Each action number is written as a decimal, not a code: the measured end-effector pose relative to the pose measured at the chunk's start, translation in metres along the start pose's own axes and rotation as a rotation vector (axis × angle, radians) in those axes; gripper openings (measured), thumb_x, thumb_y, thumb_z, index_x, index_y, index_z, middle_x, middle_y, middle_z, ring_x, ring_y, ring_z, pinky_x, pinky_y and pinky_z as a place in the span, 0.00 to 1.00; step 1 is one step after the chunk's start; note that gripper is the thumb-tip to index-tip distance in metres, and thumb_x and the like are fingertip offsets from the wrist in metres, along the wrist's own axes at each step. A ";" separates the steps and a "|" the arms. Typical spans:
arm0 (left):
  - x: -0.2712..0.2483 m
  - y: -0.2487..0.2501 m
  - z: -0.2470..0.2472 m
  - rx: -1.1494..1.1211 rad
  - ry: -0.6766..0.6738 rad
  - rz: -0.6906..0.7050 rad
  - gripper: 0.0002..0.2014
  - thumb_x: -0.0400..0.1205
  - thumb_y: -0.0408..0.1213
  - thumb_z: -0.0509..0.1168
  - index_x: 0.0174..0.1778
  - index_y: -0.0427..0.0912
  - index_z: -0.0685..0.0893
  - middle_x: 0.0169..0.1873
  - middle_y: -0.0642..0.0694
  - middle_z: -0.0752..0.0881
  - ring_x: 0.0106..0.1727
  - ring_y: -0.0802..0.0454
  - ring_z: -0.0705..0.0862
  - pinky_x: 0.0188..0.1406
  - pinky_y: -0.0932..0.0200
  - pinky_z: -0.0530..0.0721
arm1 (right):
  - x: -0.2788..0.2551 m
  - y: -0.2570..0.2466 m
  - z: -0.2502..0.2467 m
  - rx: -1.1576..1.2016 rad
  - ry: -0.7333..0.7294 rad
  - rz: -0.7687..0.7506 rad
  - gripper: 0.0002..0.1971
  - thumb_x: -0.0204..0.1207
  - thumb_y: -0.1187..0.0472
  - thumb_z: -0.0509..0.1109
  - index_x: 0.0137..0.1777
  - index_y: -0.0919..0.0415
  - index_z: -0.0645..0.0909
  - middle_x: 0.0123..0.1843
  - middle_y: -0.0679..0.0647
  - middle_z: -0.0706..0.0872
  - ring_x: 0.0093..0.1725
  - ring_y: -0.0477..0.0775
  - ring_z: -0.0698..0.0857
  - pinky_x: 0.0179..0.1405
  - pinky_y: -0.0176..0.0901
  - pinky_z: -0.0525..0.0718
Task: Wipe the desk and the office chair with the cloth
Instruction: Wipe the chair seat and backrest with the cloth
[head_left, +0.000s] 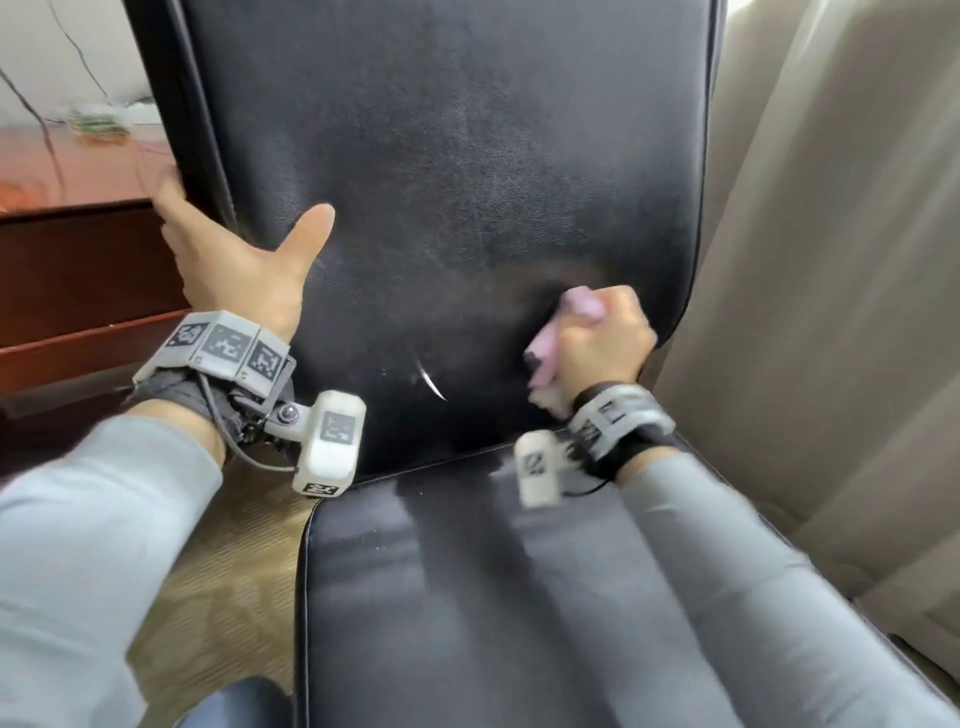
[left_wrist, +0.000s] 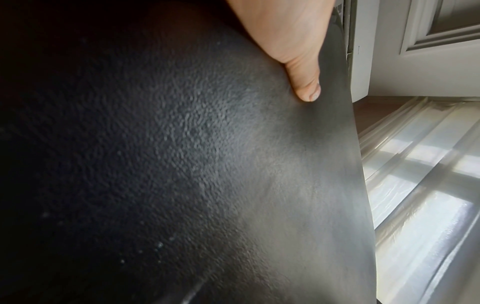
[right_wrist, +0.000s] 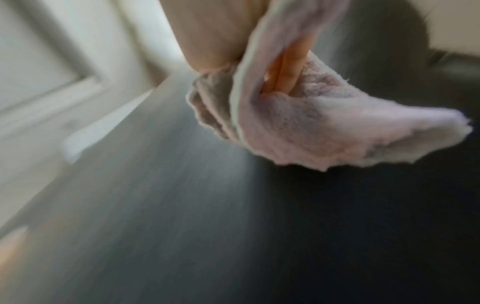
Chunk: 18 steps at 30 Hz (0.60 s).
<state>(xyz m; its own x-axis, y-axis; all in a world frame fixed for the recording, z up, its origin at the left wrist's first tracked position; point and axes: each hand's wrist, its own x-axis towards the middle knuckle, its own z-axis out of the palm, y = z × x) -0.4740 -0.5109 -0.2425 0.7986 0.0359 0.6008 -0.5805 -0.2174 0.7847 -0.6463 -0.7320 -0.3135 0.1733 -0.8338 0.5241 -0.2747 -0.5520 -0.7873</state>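
A black leather office chair fills the head view, with its backrest (head_left: 467, 156) upright and its seat (head_left: 467, 597) below. My left hand (head_left: 239, 228) holds the backrest's left edge, fingers behind it and thumb (left_wrist: 306, 86) lying on the front leather (left_wrist: 182, 144). My right hand (head_left: 602, 332) grips a bunched pink cloth (head_left: 543, 358) and presses it on the lower right of the backrest; it is blurred by motion. In the right wrist view the cloth (right_wrist: 324, 127) wraps around my fingers (right_wrist: 288, 67) above the dark leather (right_wrist: 207, 205). The reddish wooden desk (head_left: 78, 171) stands at the left behind the chair.
Beige curtains (head_left: 831, 260) hang close along the chair's right side. Patterned carpet (head_left: 234, 571) shows left of the seat. Blurred small items (head_left: 98, 119) and cables lie on the desk top. A dark knee (head_left: 234, 701) is at the bottom edge.
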 end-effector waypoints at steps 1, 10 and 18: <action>0.000 0.000 0.001 0.002 0.005 -0.002 0.55 0.69 0.65 0.77 0.83 0.37 0.59 0.78 0.44 0.69 0.77 0.47 0.71 0.73 0.57 0.66 | 0.026 0.010 -0.019 -0.060 0.093 0.032 0.05 0.72 0.64 0.65 0.46 0.62 0.81 0.41 0.59 0.89 0.46 0.67 0.86 0.47 0.45 0.75; 0.002 -0.003 -0.002 -0.002 -0.001 -0.017 0.57 0.66 0.67 0.76 0.83 0.40 0.59 0.77 0.44 0.70 0.76 0.44 0.72 0.74 0.52 0.69 | -0.074 -0.028 0.055 0.129 -0.229 -0.348 0.03 0.63 0.66 0.57 0.34 0.59 0.71 0.35 0.53 0.79 0.33 0.57 0.79 0.35 0.46 0.75; 0.001 0.000 0.003 -0.027 0.000 -0.019 0.56 0.66 0.67 0.76 0.83 0.41 0.60 0.76 0.45 0.70 0.76 0.46 0.72 0.75 0.51 0.68 | 0.010 0.025 0.002 -0.022 -0.054 -0.228 0.06 0.73 0.63 0.66 0.35 0.59 0.79 0.31 0.50 0.82 0.32 0.52 0.80 0.35 0.41 0.77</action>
<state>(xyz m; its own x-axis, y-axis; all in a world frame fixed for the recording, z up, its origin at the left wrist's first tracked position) -0.4724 -0.5138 -0.2424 0.8095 0.0394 0.5858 -0.5694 -0.1904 0.7997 -0.6499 -0.7543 -0.3289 0.2834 -0.6868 0.6693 -0.2429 -0.7266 -0.6427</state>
